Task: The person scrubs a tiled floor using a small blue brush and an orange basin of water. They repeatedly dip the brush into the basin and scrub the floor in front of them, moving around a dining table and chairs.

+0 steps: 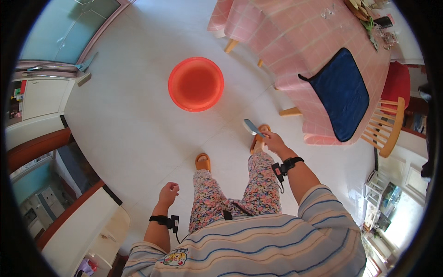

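Note:
My right hand (274, 141) is closed around the handle of a grey-blue scrub brush (253, 127) with pale bristles, held above my right slipper. My left hand (169, 192) hangs over the floor at the lower left, its fingers loosely curled; whether they are fully closed is unclear, and no object shows in it. A round red plastic basin (196, 84) stands on the floor in front of me. A dark blue rectangular cloth or pad with black edging (342, 95) lies on the pink checked tablecloth (294, 31) and hangs over its edge.
Wooden legs (291, 112) stick out below the tablecloth. A wooden slatted chair back (392, 128) stands at the right. A white cabinet (46, 97) is on the left, with a light blue broom or rake (84, 65) beside it. My orange slippers (202, 161) stand on the pale floor.

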`<state>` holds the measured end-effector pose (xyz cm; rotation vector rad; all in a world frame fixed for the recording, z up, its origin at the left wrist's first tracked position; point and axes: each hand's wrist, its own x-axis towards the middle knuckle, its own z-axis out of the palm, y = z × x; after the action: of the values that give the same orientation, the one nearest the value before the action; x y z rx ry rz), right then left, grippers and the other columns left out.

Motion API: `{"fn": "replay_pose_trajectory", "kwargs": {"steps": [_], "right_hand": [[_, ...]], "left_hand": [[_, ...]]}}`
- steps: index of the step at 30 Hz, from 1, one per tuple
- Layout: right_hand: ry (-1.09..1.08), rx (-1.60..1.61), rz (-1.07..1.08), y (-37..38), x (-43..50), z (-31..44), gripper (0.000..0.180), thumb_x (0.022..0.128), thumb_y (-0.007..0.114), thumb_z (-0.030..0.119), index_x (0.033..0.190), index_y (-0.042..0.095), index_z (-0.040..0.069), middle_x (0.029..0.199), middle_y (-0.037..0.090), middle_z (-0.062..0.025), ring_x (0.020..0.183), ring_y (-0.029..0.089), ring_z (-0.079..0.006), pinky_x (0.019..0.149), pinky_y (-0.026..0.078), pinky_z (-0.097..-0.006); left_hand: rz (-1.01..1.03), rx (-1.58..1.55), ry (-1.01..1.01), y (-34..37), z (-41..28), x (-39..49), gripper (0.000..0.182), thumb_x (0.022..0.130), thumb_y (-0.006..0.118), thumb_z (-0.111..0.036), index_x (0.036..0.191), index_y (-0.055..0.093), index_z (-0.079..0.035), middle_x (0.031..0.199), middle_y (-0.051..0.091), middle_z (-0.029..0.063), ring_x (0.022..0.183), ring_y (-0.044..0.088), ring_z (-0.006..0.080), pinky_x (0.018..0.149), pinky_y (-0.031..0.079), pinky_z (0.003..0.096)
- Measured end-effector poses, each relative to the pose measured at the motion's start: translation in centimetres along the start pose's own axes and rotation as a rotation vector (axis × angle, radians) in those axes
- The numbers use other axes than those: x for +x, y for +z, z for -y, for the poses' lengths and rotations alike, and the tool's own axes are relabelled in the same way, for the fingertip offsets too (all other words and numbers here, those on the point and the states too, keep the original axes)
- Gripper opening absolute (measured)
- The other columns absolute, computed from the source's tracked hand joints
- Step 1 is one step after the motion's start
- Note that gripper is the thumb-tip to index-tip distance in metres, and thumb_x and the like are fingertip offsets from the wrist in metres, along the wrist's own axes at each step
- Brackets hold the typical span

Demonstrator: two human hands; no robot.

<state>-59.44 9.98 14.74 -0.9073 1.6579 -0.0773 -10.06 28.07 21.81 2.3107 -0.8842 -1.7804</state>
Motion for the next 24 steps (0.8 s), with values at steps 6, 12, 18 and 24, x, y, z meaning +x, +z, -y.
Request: {"fn": "replay_pose_trajectory", "kwargs": {"steps": [6, 12, 18, 24], "right_hand": [[-0.213, -0.411, 0.019, -2.5, 8.9, 2.5, 0.039, 0.087, 0.053, 0.021, 0.123, 0.059, 0.006, 0.11, 0.065, -0.0189, 0.104, 0.062, -0.0305, 0.088, 0.048, -0.0382], [-0.124, -0.493, 0.082, -1.3, 14.6, 6.1, 0.041, 0.088, 0.05, 0.022, 0.128, 0.055, 0.01, 0.106, 0.064, -0.0186, 0.099, 0.061, -0.0344, 0.086, 0.048, -0.0432], [-0.511, -0.553, 0.075, 6.2, 22.4, 10.3, 0.04, 0.088, 0.05, 0.021, 0.127, 0.055, 0.011, 0.106, 0.064, -0.0173, 0.095, 0.062, -0.0353, 0.083, 0.049, -0.0449], [-0.792, -0.923, 0.07, 15.1, 33.3, 11.0, 0.04, 0.088, 0.05, 0.015, 0.127, 0.053, 0.011, 0.095, 0.064, -0.0146, 0.087, 0.063, -0.0321, 0.074, 0.05, -0.0439]], "left_hand": [[-0.122, -0.288, -0.127, 7.9, -5.4, 2.4, 0.019, 0.092, 0.059, -0.018, 0.105, 0.06, -0.004, 0.092, 0.067, 0.0072, 0.072, 0.064, 0.0146, 0.063, 0.05, 0.0255], [-0.002, -0.219, 0.134, 18.7, -13.5, 5.8, 0.022, 0.092, 0.062, -0.017, 0.11, 0.061, -0.004, 0.092, 0.068, 0.0078, 0.077, 0.065, 0.0171, 0.07, 0.052, 0.0284], [0.019, -0.247, 0.192, 21.6, -13.9, 11.4, 0.023, 0.091, 0.063, -0.018, 0.109, 0.062, -0.005, 0.094, 0.068, 0.0115, 0.08, 0.067, 0.022, 0.073, 0.053, 0.0313], [-0.096, -0.231, 0.166, 22.9, -10.5, 18.6, 0.023, 0.09, 0.063, -0.016, 0.11, 0.062, -0.004, 0.094, 0.069, 0.0096, 0.081, 0.066, 0.0198, 0.073, 0.053, 0.0307]]}}
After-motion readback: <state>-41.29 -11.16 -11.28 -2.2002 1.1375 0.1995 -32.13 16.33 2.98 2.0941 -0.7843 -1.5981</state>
